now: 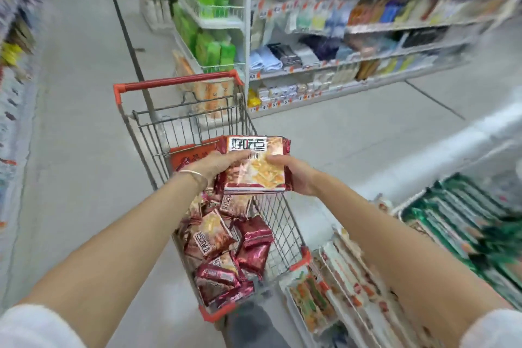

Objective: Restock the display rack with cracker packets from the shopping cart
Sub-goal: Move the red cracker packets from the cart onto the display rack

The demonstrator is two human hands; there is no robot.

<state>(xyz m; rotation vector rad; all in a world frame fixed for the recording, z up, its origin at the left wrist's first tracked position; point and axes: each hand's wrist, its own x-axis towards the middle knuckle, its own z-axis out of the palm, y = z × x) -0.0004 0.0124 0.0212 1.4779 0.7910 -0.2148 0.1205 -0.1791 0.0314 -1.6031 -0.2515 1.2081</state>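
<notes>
A stack of red cracker packets [255,167] is held above the shopping cart [180,124], between both hands. My left hand [217,162] grips its left edge, fingers over the top packet. My right hand [293,175] grips the right edge, thumb on top. Several more red cracker packets [226,246] lie loose in the cart's wire basket below. The display rack [353,277] stands at the lower right, its packets in rows, blurred.
Green packets [457,223] fill the rack's far right side. A long shelf unit [353,45] with folded goods crosses the aisle ahead. An end rack [209,22] holds green boxes beyond the cart's red handle [175,82]. Grey floor lies to the left.
</notes>
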